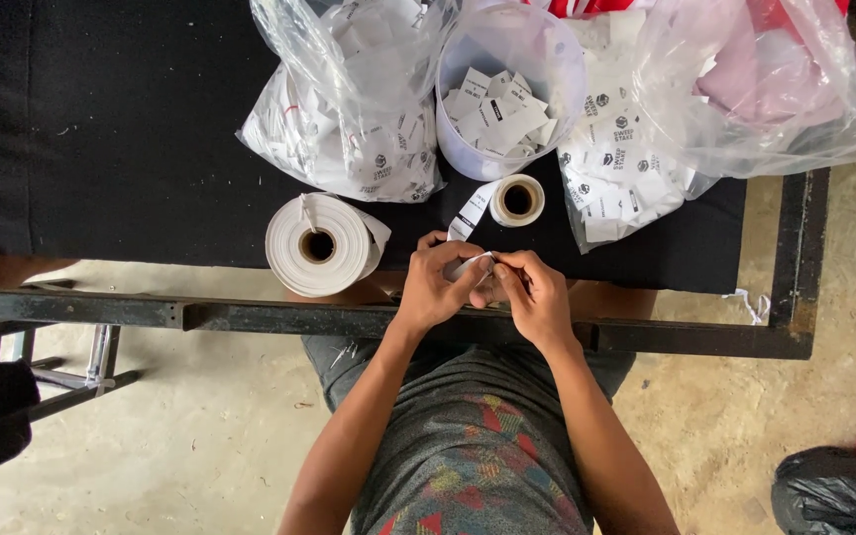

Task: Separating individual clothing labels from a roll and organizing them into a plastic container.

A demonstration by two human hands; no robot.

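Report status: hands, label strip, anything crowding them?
Left hand and right hand both pinching the label strip. Strip runs from the small roll. Large white roll just left, apart from the hands.

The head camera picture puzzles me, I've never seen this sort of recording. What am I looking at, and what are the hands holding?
The camera sits on a person's head and looks straight down at their own arms. The left hand and right hand pinch a white label strip between them; it runs from a small label roll. Beside that lies a big white roll on a black table. Behind stand a clear tub of cut labels and plastic bags holding more.
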